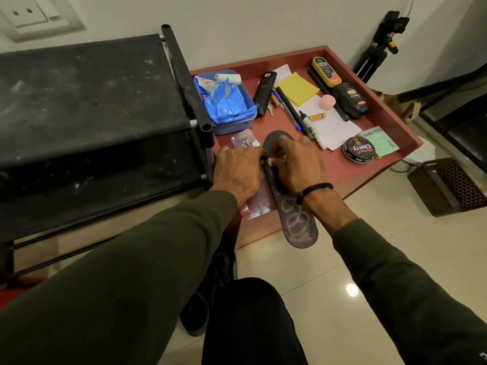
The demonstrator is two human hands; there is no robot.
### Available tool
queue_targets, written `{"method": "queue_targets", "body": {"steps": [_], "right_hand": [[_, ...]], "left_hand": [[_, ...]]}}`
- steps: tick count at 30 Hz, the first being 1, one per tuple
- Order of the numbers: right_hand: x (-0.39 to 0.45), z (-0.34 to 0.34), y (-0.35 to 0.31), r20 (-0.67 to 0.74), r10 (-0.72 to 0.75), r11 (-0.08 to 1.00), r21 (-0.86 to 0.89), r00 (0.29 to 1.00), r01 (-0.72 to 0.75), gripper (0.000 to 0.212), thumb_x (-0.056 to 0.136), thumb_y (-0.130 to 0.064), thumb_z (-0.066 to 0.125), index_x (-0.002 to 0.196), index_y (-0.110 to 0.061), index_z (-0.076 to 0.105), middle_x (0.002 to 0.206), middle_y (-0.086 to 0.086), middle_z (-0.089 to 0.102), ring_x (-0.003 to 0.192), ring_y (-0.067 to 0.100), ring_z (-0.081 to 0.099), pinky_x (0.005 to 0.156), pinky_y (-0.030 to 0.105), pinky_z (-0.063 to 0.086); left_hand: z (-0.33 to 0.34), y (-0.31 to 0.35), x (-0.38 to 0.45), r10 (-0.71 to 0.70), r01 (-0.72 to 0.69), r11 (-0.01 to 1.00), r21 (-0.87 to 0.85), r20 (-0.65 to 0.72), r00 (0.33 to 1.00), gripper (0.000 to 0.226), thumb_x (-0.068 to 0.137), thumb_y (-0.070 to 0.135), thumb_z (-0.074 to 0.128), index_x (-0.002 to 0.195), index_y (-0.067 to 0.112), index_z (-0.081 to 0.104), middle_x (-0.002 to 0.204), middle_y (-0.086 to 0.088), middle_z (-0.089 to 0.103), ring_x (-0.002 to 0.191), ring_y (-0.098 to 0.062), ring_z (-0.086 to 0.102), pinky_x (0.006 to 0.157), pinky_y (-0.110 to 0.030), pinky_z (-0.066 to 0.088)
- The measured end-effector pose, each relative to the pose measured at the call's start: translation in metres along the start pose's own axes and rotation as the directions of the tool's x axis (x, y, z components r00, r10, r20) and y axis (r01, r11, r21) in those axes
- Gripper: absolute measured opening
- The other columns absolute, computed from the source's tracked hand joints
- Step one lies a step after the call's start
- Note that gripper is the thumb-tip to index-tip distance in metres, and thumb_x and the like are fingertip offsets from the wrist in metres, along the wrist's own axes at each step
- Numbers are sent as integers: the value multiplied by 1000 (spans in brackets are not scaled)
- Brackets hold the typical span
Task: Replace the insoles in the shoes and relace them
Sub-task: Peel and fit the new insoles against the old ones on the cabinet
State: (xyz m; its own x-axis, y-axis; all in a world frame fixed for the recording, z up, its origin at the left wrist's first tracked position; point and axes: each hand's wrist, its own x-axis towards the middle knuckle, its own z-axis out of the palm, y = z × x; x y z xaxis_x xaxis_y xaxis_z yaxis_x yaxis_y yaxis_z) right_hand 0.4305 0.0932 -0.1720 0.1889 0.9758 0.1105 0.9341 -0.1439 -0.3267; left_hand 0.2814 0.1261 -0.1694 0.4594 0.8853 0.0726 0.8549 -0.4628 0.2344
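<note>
A dark grey insole with pale loop markings lies on the red-brown tray table, its heel end hanging over the front edge. My left hand and my right hand meet over the insole's middle, fingers curled on it and on something small and pale between them that I cannot make out. A clear plastic sleeve lies under my left wrist beside the insole. A black shoe sits on the floor below my left forearm, mostly hidden.
A black shoe rack stands to the left. The tray holds a blue tub, pens, yellow sticky notes, polish bottles, a polish tin and papers. A brown perforated basket sits on the tiled floor at right.
</note>
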Motion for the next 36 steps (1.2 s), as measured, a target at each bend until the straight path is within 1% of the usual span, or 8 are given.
{"method": "queue_targets", "body": {"steps": [5, 11, 18, 21, 24, 27, 30, 36], "right_hand": [[-44, -11, -6, 29, -85, 995, 53, 996, 83, 14, 89, -23, 63, 102, -26, 57, 87, 6, 57, 81, 28, 54, 60, 41, 50], [-76, -12, -11, -17, -61, 998, -14, 998, 61, 11, 95, -30, 63, 104, -23, 64, 86, 5, 56, 83, 23, 51, 63, 41, 52], [-35, 3, -17, -85, 68, 997, 44, 994, -65, 15, 94, -37, 61, 106, -27, 58, 93, 5, 56, 79, 28, 57, 65, 43, 53], [-10, 5, -20, -104, 63, 998, 21, 993, -61, 12, 93, -31, 61, 104, -27, 59, 95, 4, 63, 83, 26, 58, 65, 40, 52], [4, 2, -23, -130, 53, 998, 31, 990, -49, 11, 89, -22, 64, 100, -25, 63, 93, -1, 66, 85, 23, 57, 60, 32, 43], [6, 3, -23, -123, 29, 999, 21, 992, -27, 14, 89, -18, 64, 101, -24, 64, 93, -1, 66, 87, 23, 57, 61, 31, 41], [7, 3, -17, -89, -11, 998, 53, 996, 16, 15, 87, -19, 67, 101, -23, 64, 94, -1, 68, 89, 23, 59, 66, 34, 50], [-20, 0, 0, 38, -78, 993, 91, 996, 74, 21, 85, -39, 71, 98, -30, 55, 87, 0, 67, 82, 24, 61, 66, 42, 54]], "left_hand": [[1, -2, 0, -9, 9, 999, -33, 0, 1000, 37, 103, 33, 45, 137, 38, 60, 121, 0, 71, 111, -27, 64, 101, -40, 37], [2, -3, 1, -11, 11, 999, -36, -6, 1000, 39, 104, 28, 44, 140, 37, 58, 127, 0, 69, 113, -27, 64, 103, -40, 37], [-3, 0, 0, 15, -15, 999, -30, 9, 1000, 34, 101, 29, 47, 133, 36, 56, 115, 0, 73, 107, -27, 66, 101, -41, 38], [-5, 1, -2, 19, -19, 1000, 2, 3, 1000, 25, 100, 27, 47, 122, 30, 56, 106, -2, 73, 101, -28, 67, 96, -41, 39], [-6, 3, -1, 20, -21, 999, 50, 23, 1000, 25, 100, 24, 45, 124, 26, 51, 105, -2, 72, 100, -29, 67, 96, -41, 39], [-7, 2, -1, 14, -17, 998, 66, 44, 999, 29, 100, 24, 45, 129, 26, 48, 107, -3, 71, 101, -29, 66, 96, -41, 39], [-9, 4, -3, 23, -27, 997, 79, 52, 998, 30, 99, 24, 47, 129, 28, 48, 108, -1, 71, 102, -28, 67, 96, -40, 38], [-11, 5, -3, 18, -24, 997, 72, 73, 997, 45, 101, 28, 47, 145, 33, 44, 115, -2, 72, 109, -27, 66, 100, -41, 38]]}}
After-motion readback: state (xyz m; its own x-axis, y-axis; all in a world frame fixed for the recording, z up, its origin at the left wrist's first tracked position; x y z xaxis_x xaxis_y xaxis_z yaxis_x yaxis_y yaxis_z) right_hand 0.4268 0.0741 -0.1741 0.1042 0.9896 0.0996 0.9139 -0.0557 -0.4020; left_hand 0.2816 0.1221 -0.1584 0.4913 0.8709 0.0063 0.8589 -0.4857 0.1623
